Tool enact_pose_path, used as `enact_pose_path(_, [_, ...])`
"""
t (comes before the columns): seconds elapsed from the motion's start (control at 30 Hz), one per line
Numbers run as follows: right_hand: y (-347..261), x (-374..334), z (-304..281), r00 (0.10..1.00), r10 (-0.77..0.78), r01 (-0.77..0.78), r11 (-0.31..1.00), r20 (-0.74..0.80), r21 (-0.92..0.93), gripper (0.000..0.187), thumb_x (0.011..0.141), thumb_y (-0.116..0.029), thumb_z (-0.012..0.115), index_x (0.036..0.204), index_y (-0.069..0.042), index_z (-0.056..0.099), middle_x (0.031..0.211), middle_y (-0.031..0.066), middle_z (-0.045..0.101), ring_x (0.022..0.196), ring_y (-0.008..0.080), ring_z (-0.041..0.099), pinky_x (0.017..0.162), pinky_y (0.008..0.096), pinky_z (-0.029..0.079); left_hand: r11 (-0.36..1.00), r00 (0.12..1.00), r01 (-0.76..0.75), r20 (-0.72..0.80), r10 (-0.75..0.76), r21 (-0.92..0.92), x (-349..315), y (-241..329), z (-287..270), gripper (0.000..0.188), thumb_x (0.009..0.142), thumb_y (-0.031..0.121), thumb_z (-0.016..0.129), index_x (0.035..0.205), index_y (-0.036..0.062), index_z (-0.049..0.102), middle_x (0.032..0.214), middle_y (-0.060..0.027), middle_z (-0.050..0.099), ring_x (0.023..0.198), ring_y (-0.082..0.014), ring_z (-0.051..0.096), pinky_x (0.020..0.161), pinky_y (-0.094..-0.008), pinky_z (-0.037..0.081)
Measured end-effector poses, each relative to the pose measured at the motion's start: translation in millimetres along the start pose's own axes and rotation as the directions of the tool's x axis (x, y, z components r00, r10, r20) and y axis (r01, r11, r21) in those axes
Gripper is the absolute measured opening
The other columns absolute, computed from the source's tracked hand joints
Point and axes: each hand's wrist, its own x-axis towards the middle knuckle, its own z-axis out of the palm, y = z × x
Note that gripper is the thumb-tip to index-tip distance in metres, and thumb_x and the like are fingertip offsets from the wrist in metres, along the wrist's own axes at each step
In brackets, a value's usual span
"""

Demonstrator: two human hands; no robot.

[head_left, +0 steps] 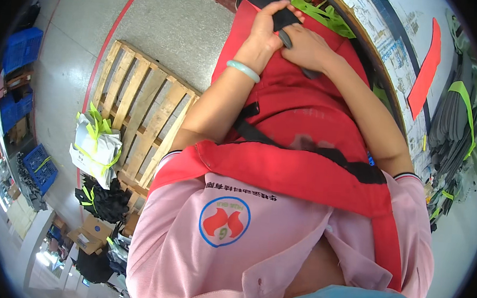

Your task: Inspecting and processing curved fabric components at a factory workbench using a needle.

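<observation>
Near the top of the head view, my left hand [266,28] is closed around a black fabric piece [286,20], with thumb and fingers on either side of it. The piece runs up past the upper edge of the picture. Right beside it, my right hand [306,48] is curled round a dark grey tool [285,40]. One rounded end of the tool sticks out near my left hand, and another dark part shows below the palm; the rest is hidden. Both hands are in front of my red apron [296,100], close together.
At right, a worktable [379,43] carries a red strip [424,73] and a stack of grey pieces [452,115] tied in yellow-green. Yellow-green strips [325,18] lie by its edge. On the floor at left are a wooden pallet [143,102], a white tied bundle [93,151] and blue crates [22,48].
</observation>
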Motion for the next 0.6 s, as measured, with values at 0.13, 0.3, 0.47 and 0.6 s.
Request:
enact_pose_path(0.13, [-19.8,-48.1,-6.0,0.993,-0.001,0.016,0.991,-0.116,0.130,0.054,0.072,-0.018,0.058,0.125,-0.016,0.048,0.133,0.0139,0.048,0.102,0.0354,0.060,0.082,0.0482,0.050,0.999,0.999,-0.014,0.048,0.016,-0.043,-9.2,4.5,-1.4,0.015,0.085,0.014,0.057,0.087,-0.0010,0.056,0.080,-0.0128,0.061,0.077,-0.0305,0.061,0.080,-0.0457,0.053])
enact_pose_path(0.3, [-8.5,2.8,-8.4,0.996,-0.016,0.021,0.998,-0.086,0.060,0.045,0.071,-0.013,0.056,0.116,-0.009,0.051,0.124,0.0166,0.053,0.094,0.0392,0.060,0.075,0.0483,0.048,0.989,0.998,0.068,0.017,-0.066,-0.131,-8.3,0.4,3.2,0.024,0.088,0.019,0.054,0.096,-0.0032,0.055,0.089,-0.0158,0.061,0.091,-0.0361,0.061,0.087,-0.0484,0.050])
enact_pose_path(0.47, [-0.5,-26.7,4.6,0.989,-0.075,0.094,0.985,-0.129,0.146,0.046,0.071,-0.013,0.057,0.117,-0.008,0.051,0.122,0.0179,0.053,0.100,0.0388,0.058,0.080,0.0478,0.048,0.998,0.996,0.044,0.085,-0.039,-0.053,-13.0,3.1,-3.7,0.028,0.089,0.021,0.055,0.103,-0.0031,0.052,0.093,-0.0163,0.062,0.100,-0.0398,0.060,0.088,-0.0499,0.050])
enact_pose_path(0.6, [-1.5,-25.4,-2.9,0.998,-0.031,0.036,0.996,-0.055,0.081,0.047,0.070,-0.014,0.057,0.116,-0.007,0.052,0.118,0.0187,0.054,0.101,0.0385,0.057,0.082,0.0469,0.047,0.999,0.998,-0.036,0.045,0.035,0.036,-3.5,3.6,-4.7,0.017,0.088,0.016,0.057,0.096,0.0014,0.055,0.086,-0.0124,0.062,0.089,-0.0326,0.062,0.083,-0.0456,0.051])
